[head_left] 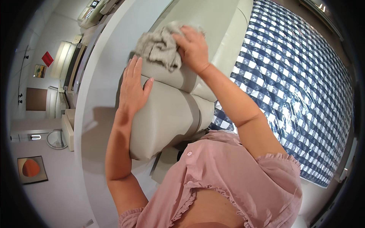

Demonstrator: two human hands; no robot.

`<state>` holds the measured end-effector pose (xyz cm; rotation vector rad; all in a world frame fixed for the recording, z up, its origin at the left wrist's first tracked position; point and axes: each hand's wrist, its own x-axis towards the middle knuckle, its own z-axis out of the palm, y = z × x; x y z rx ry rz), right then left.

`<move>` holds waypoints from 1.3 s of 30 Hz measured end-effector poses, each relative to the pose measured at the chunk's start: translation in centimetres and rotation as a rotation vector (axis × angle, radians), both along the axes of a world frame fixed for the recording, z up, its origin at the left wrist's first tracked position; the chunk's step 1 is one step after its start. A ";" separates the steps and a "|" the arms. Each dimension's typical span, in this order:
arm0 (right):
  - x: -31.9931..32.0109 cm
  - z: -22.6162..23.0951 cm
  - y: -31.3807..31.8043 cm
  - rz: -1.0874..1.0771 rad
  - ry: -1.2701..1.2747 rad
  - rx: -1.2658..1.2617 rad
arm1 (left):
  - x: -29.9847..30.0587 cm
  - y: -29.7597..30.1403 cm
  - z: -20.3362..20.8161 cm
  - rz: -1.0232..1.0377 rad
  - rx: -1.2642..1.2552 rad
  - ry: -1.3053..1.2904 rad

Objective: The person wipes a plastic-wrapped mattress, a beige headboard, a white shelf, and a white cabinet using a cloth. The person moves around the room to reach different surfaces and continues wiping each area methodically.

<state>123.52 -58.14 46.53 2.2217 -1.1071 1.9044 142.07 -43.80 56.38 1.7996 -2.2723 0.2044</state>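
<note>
A crumpled grey-beige cloth (161, 46) lies bunched on top of the cream padded headboard (159, 110), which looks like leather. My right hand (194, 49) grips the cloth's right side, with the fingers curled over it and slightly blurred. Just below the cloth's left end, my left hand (133, 85) rests flat along the headboard's left edge. Its fingers are stretched out and the thumb stands apart. The fingertips come close to the cloth; whether they touch it I cannot tell.
To the right spreads a mattress (292, 95) with a dark blue and white checked cover under shiny clear plastic. A white low wall (97, 91) runs along the left of the headboard. Beyond it are other furniture, a round mirror (57, 139) and a framed picture (32, 170).
</note>
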 end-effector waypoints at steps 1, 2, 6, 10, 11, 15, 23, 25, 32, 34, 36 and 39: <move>-0.4 0.2 -1.1 -0.037 -0.022 0.028 | -0.1 0.0 0.1 -0.006 -0.003 -0.017; -0.8 0.2 -2.5 -0.040 -0.040 0.043 | -0.1 0.0 0.2 -0.012 -0.004 -0.035; -2.5 -0.6 -6.8 -0.140 -0.144 0.146 | -1.3 -0.2 0.7 0.086 0.087 -0.086; -3.5 -1.1 -7.4 -0.179 -0.279 0.379 | -2.1 -0.7 0.8 0.144 0.120 -0.133; -3.5 -1.3 -7.0 -0.185 -0.268 0.360 | -2.4 -0.9 0.8 0.160 0.130 -0.143; -2.3 -3.1 -2.9 -0.151 -0.246 0.236 | -3.8 -2.0 0.4 0.245 0.142 -0.200; 0.7 -6.3 9.2 0.143 -0.067 0.243 | -4.4 -4.1 -0.8 0.387 0.163 -0.326; 0.4 -6.7 9.0 0.139 -0.053 0.250 | -4.9 -4.7 -1.1 0.418 0.145 -0.363; -0.2 -8.0 6.1 0.021 -0.163 0.287 | -5.6 -5.0 -1.9 0.374 0.048 -0.488; -0.9 -8.2 4.7 0.003 -0.245 0.335 | -5.5 -5.0 -2.3 0.350 0.005 -0.516; -1.7 -8.9 2.7 -0.038 -0.292 0.377 | -5.8 -5.2 -2.5 0.330 -0.010 -0.527; -3.1 -10.0 0.0 -0.063 -0.424 0.500 | -6.6 -5.5 -2.1 0.311 -0.002 -0.527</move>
